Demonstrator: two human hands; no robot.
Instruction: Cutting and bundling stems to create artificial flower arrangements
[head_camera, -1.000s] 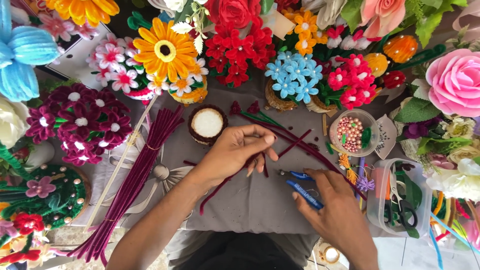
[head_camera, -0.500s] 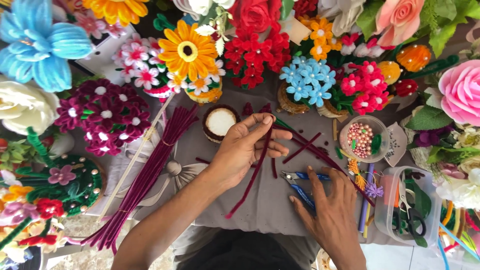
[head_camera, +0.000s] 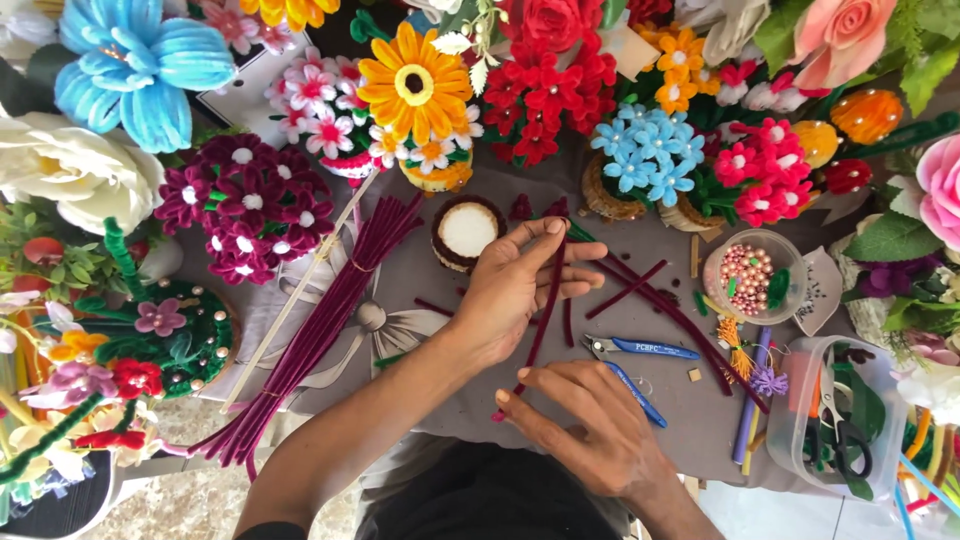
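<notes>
My left hand grips the upper end of a dark red pipe cleaner between thumb and fingers, above the grey cloth. The pipe cleaner slants down to my right hand, whose fingertips touch its lower end near the cloth's front edge. Blue-handled pliers lie on the cloth just right of both hands. A small round pot with a white top stands just beyond my left hand. More dark red pipe cleaner pieces lie loose to the right.
A long bundle of dark red pipe cleaners lies at the left. Pipe cleaner flowers ring the work area: blue, orange, red. A bowl of pink beads and a clear tub with scissors sit at the right.
My left hand has lifted one pipe cleaner off the cloth and my right hand has left the pliers and moved in to take its lower end. The view has shifted down and left.
</notes>
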